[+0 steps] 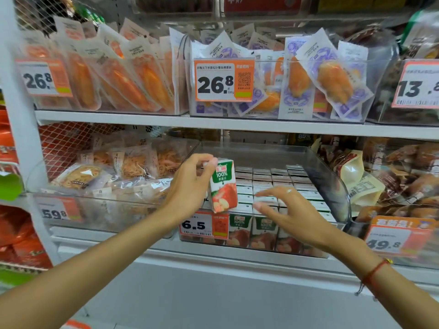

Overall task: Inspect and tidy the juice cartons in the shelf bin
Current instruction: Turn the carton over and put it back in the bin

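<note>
The left hand (pixel 190 184) holds one juice carton (pixel 223 186) lifted above the front left corner of the clear shelf bin (pixel 332 184), with the printed apple side turned toward the camera and the box a little tilted. The thumb and fingertips pinch it near the top edge, and the lower part hangs free. The right hand (pixel 292 212) is released, its fingers spread and nearly straight, hovering just over the packed cartons (pixel 280 188) that stand upright in tight rows inside the bin; I cannot tell if the fingertips touch the tops. The carton seems small and light, with stiff cardboard walls that can dent at the corners if they are squeezed hard, and the coated surface is probably a bit slippery. A better hold is likely across the two wide faces in the middle of the box, not on the folded top. A price tag (pixel 204 225) marked 6.5 sits on the front wall of the bin.
</note>
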